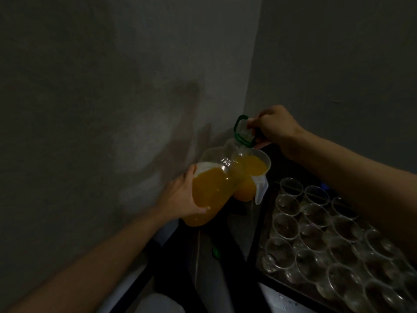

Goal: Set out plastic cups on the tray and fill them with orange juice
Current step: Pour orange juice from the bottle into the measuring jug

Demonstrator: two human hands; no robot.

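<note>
Frankly, the light is poor and I lose a lot in the shadow. The left hand (182,197) cups the base of the big juice bottle (209,195), fingers curled round it. The right hand (274,127) grips the green handle (239,129) at the bottle's neck. The bottle lies tilted with its neck over a translucent pitcher (250,168), which holds orange juice. The mouth itself sits behind clear plastic and glare, so I cannot tell whether it touches the rim.

The tray (257,242) lies to the right, packed with upright plastic cups (313,236); those I can see look clear and unfilled. The right forearm covers the far cups, and the frame cuts the tray off at the bottom and on the right.

The pitcher stands tight in the corner of the walls (90,86), just beside the tray's near-left corner. The bottle's base hangs close to the left wall. A narrow strip of counter (203,263) runs beside the tray, with a small green cap (216,253) lying on it.
</note>
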